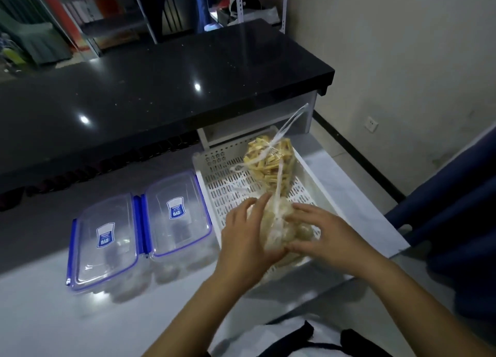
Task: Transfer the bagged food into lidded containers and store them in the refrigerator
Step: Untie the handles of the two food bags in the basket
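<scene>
Between the two hands sits a clear bag of pale, lumpy food, resting in the near end of a white slotted tray. The left hand cups one side and the right hand the other, fingers curled against the plastic, so both look closed on the bag. It will likely handle soft and shifting, light to moderate in weight, the thin film slippery and easy to tear; the knotted neck rising between the thumbs looks the surest place to hold or undo. Just beyond the grip, in the same tray, a second bag of yellow strips stands tied, its long tail crossing over the near bag and liable to snag. Left of the grip, on the pale table, two containers wait side by side, lids still clipped on. Farther off runs a black counter.
</scene>
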### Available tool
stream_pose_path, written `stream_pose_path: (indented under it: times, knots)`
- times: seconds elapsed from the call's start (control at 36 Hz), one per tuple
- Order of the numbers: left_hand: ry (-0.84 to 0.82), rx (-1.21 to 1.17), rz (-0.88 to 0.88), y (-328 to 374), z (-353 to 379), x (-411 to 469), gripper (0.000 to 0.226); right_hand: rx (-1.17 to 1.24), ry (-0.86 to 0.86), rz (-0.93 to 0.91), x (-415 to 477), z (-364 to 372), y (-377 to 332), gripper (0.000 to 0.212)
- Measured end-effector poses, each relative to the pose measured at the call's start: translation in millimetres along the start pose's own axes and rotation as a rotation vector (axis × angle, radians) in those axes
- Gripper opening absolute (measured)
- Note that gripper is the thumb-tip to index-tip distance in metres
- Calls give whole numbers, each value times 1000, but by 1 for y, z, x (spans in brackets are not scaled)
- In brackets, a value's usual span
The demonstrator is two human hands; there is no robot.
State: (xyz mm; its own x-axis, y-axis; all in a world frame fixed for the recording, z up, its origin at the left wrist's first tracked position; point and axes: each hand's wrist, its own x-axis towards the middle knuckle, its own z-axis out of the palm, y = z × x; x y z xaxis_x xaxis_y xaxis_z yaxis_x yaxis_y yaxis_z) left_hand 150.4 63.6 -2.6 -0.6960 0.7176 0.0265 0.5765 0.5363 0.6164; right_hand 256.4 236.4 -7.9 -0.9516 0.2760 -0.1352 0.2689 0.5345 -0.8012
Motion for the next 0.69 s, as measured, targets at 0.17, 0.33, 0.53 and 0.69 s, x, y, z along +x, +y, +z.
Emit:
stream_pose_path:
  times: [0.17,0.33,0.53,0.69]
  knots:
    - [-139,-206,-79,-24,-19,-1,86,-24,76,-7,-8,11,20,39]
    - [-132,-198,-17,-23,-31,14,41,-50,85,-17,-9,9,15,36]
    - [-179,-53,47,-13,-36,42,24,-38,166,-29,8,-3,2,37]
    - [-255,74,25,-5,-21,58,27,-101,77,55,26,4,-2,31]
